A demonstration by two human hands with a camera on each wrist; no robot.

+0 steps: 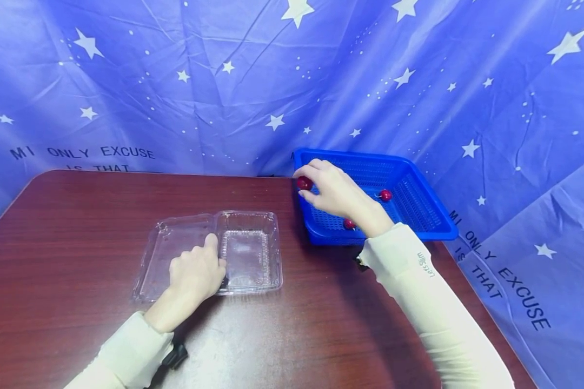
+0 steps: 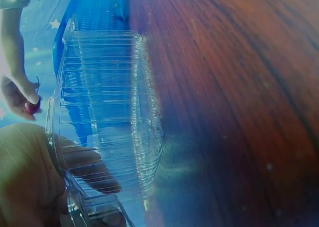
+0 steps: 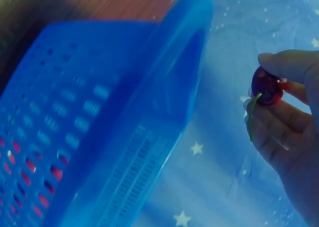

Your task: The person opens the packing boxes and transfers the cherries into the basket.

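Note:
My right hand (image 1: 333, 189) pinches a dark red cherry (image 1: 304, 183) between thumb and fingertips, above the left end of a blue plastic basket (image 1: 430, 208). In the right wrist view the cherry (image 3: 267, 86) has a green stem that hangs down. Two more cherries lie in the basket, one towards the right (image 1: 385, 195) and one near the front wall (image 1: 349, 223). My left hand (image 1: 194, 273) grips a clear plastic clamshell container (image 1: 248, 254) at its hinge side. Through the clear wall (image 2: 99, 112), the left wrist view shows fingers inside the container.
The container's clear lid (image 1: 175, 237) lies folded out to the left on the brown wooden table (image 1: 78, 243). Behind and to the right hangs a blue curtain (image 1: 243, 97) with white stars. The basket stands near the table's back right corner.

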